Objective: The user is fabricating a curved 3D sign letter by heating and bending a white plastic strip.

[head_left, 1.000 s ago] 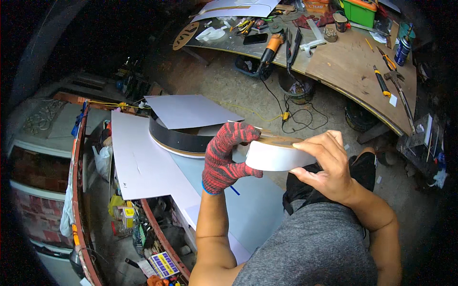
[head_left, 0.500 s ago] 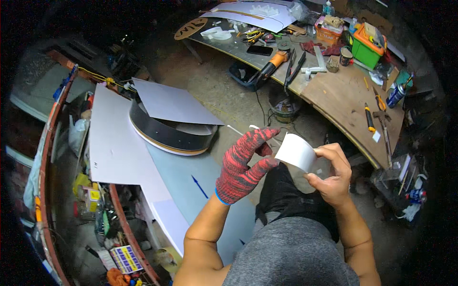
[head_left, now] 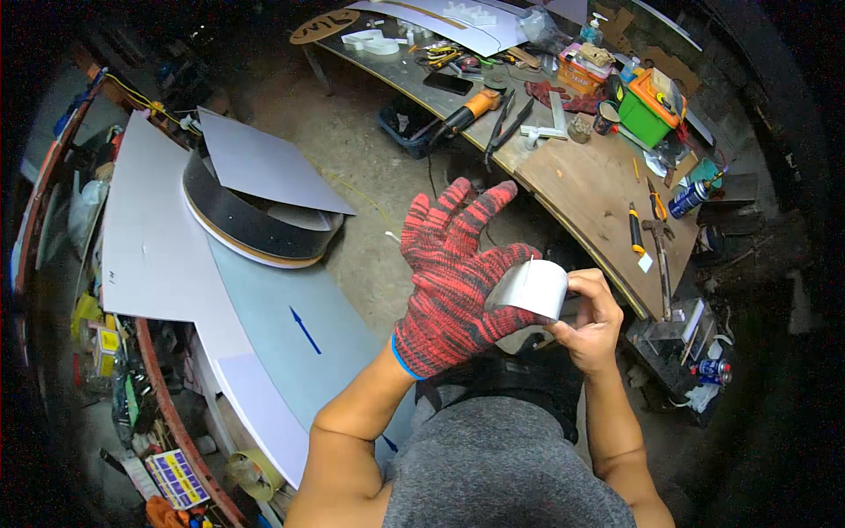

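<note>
Both hands are around a short, curled white strip [head_left: 546, 286], smooth and bent into a loop or letter-like shape, in front of my body. My left hand [head_left: 453, 282] wears a red and black knitted glove with a blue cuff. Its thumb and one finger close on the strip's left side, while the other fingers fan out. Bare, my right hand [head_left: 591, 321] pinches the right edge between thumb and fingers. The inside of the strip is mostly hidden.
Leftward, a large black-sided curved form [head_left: 264, 220] lies under a pale sheet [head_left: 264, 163] on a blue-and-white panel [head_left: 290, 299]. The workbench [head_left: 572, 176] ahead holds an orange angle grinder [head_left: 471, 113], a phone [head_left: 448, 84], a hammer [head_left: 658, 233], a spray can [head_left: 688, 200] and a green toolbox [head_left: 647, 114].
My gloved left hand has turned and taken the strip between thumb and finger, its other fingers now spread. The strip has tilted in my right hand. The whole view has shifted.
</note>
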A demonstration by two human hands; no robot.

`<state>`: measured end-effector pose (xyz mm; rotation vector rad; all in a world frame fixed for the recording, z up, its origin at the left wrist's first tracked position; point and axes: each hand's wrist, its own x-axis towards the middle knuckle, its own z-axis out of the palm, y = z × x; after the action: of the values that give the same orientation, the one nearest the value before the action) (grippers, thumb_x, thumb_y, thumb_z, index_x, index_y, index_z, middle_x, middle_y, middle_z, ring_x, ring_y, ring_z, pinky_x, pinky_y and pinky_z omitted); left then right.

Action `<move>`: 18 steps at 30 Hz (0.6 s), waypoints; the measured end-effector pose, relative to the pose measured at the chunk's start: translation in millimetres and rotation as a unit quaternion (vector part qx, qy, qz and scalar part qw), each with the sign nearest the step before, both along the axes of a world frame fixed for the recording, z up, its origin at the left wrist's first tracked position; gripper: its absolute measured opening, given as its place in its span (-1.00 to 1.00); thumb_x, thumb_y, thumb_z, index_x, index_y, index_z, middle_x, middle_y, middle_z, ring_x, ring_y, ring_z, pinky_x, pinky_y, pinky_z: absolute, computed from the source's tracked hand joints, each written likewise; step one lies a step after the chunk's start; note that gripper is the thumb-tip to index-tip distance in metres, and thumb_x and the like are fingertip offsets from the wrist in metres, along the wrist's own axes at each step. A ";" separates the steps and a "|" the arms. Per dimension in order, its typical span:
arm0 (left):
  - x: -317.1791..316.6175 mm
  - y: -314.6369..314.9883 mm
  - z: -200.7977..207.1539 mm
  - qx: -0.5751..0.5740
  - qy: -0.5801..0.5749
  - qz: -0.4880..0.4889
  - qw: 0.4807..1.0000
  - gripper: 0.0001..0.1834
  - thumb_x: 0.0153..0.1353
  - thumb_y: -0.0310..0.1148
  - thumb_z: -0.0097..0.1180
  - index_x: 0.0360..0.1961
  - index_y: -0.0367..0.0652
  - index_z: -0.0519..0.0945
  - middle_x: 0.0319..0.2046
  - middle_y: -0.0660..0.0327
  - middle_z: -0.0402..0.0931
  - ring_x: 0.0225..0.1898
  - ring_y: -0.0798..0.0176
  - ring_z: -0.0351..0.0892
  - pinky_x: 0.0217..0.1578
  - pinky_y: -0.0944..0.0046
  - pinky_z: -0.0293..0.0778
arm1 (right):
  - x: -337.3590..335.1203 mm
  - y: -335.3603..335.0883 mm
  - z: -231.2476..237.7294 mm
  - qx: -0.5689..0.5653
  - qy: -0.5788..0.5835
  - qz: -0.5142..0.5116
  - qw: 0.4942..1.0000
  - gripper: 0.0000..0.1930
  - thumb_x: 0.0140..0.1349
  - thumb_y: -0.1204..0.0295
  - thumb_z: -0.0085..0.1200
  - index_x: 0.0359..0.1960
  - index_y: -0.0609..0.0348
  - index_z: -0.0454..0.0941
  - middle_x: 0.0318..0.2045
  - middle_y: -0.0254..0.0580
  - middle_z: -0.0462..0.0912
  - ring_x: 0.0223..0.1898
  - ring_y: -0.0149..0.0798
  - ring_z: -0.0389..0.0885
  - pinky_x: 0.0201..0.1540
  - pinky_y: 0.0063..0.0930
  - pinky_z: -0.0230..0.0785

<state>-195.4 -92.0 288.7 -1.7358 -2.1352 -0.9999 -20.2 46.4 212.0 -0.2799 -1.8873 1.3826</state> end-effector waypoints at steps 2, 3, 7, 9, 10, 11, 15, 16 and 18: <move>4.2 3.5 -1.5 0.019 -0.032 -0.001 0.999 -0.38 -0.11 0.30 0.22 -0.14 0.10 0.69 0.32 0.15 0.26 0.38 -0.14 0.02 0.34 -0.26 -0.24 | 0.8 3.9 -2.0 -0.003 0.018 0.009 1.000 -0.50 -0.11 0.36 0.46 -0.12 0.30 0.57 -0.16 -0.14 0.53 -0.09 -0.25 0.49 0.01 -0.41 0.32; 5.6 4.2 -3.4 0.022 -0.038 -0.002 0.999 -0.38 -0.11 0.30 0.22 -0.14 0.10 0.69 0.32 0.15 0.26 0.38 -0.14 0.02 0.34 -0.26 -0.24 | 1.9 4.6 -3.0 0.000 0.013 0.008 1.000 -0.50 -0.11 0.36 0.46 -0.12 0.30 0.57 -0.16 -0.14 0.53 -0.09 -0.25 0.49 0.01 -0.41 0.32; -5.2 2.6 -10.3 0.009 -0.065 -0.063 0.996 -0.34 -0.03 0.28 0.18 -0.02 0.07 0.63 0.21 0.21 0.41 0.32 -0.05 0.19 0.35 -0.25 -0.20 | 6.6 9.2 -6.7 0.002 0.013 0.001 1.000 -0.49 -0.13 0.38 0.46 -0.12 0.31 0.57 -0.17 -0.14 0.53 -0.10 -0.24 0.48 0.01 -0.41 0.32; -14.2 1.4 -10.5 -0.011 -0.080 -0.106 0.991 -0.34 0.01 0.25 0.16 0.04 0.05 0.59 0.16 0.24 0.47 0.29 0.00 0.26 0.35 -0.23 -0.17 | 8.8 11.4 -6.0 0.000 -0.001 -0.008 1.000 -0.49 -0.16 0.42 0.46 -0.12 0.31 0.57 -0.18 -0.14 0.54 -0.11 -0.24 0.49 0.01 -0.41 0.32; -16.7 0.4 -8.2 -0.022 -0.085 -0.119 0.989 -0.34 0.05 0.21 0.14 0.09 0.04 0.56 0.11 0.26 0.50 0.26 0.03 0.31 0.36 -0.20 -0.15 | 8.7 12.0 -4.9 0.001 -0.002 -0.008 1.000 -0.49 -0.16 0.42 0.46 -0.12 0.31 0.57 -0.18 -0.14 0.54 -0.11 -0.24 0.49 0.01 -0.41 0.32; -19.4 -0.4 -5.3 -0.032 -0.089 -0.132 0.987 -0.35 0.09 0.17 0.13 0.13 0.03 0.52 0.07 0.28 0.54 0.23 0.06 0.37 0.36 -0.18 -0.13 | 8.5 12.8 -3.9 0.008 -0.006 -0.005 1.000 -0.49 -0.18 0.44 0.46 -0.12 0.31 0.57 -0.18 -0.14 0.54 -0.11 -0.24 0.49 0.01 -0.41 0.32; -33.2 1.0 2.4 -0.081 -0.037 -0.168 0.982 -0.36 0.07 0.09 0.19 0.15 0.04 0.51 0.00 0.23 0.55 0.20 0.06 0.38 0.32 -0.16 -0.04 | 7.1 12.3 -3.1 0.014 -0.014 0.012 1.000 -0.49 -0.18 0.44 0.45 -0.13 0.31 0.58 -0.19 -0.14 0.55 -0.11 -0.24 0.49 0.01 -0.41 0.32; -36.1 4.4 4.3 -0.080 -0.039 -0.168 0.982 -0.36 0.07 0.09 0.19 0.15 0.04 0.51 0.00 0.23 0.55 0.20 0.06 0.38 0.32 -0.16 -0.04 | 7.8 12.2 -3.6 0.015 -0.016 0.011 1.000 -0.49 -0.18 0.44 0.45 -0.13 0.31 0.58 -0.19 -0.14 0.55 -0.11 -0.24 0.49 0.01 -0.41 0.32; -42.5 11.5 12.7 -0.103 -0.060 -0.227 0.967 -0.33 0.05 0.09 0.22 0.18 0.06 0.50 -0.02 0.16 0.55 0.19 0.06 0.39 0.30 -0.14 0.00 | 9.2 12.2 -5.5 -0.007 -0.008 0.015 1.000 -0.49 -0.16 0.41 0.45 -0.12 0.31 0.58 -0.18 -0.14 0.55 -0.10 -0.24 0.49 0.02 -0.41 0.32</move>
<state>-237.8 -80.5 301.4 -2.3981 -2.0121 -1.0359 -11.0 58.6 206.5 -0.2698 -1.9033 1.4174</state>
